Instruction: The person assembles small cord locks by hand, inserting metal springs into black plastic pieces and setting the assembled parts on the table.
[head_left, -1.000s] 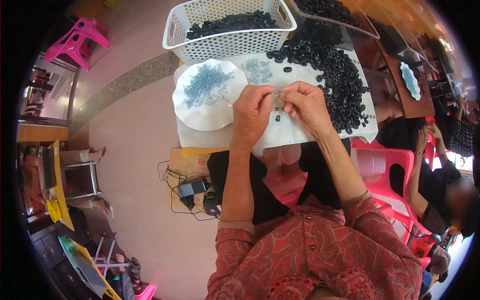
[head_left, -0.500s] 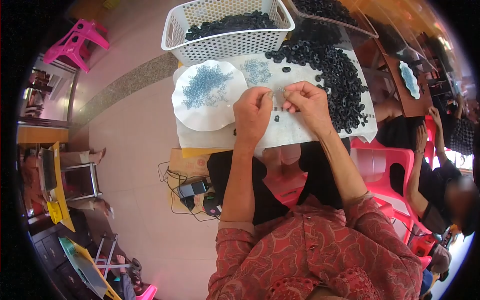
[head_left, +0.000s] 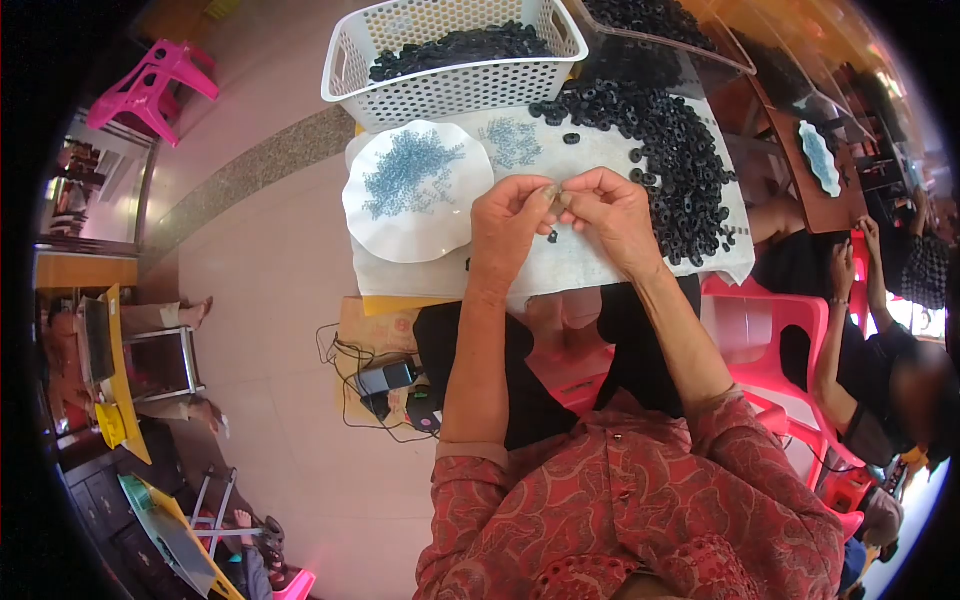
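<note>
My left hand (head_left: 512, 225) and my right hand (head_left: 610, 215) meet above the white cloth (head_left: 590, 268), thumbs and forefingers pinched together fingertip to fingertip. What the fingers hold is too small and covered to make out. To the left of my left hand stands a white wavy-rimmed plate (head_left: 375, 238) bearing a heap of tiny bluish clear pieces (head_left: 410, 170). More of these small pieces (head_left: 512, 143) lie on the cloth beyond my hands. A large pile of black ring-like parts (head_left: 690, 180) spreads to the right of my right hand. One small black piece (head_left: 553, 237) lies just below my fingertips.
At the back, a white perforated basket (head_left: 455, 95) holds many black parts, beside a clear bin (head_left: 660, 45) of the same. Cables and a black adapter (head_left: 385, 378) lie on the floor at left. A pink chair (head_left: 760, 325) and a seated person (head_left: 880, 370) are at right.
My hands were slightly apart; the right has moved left, and the fingertips of both now touch.
</note>
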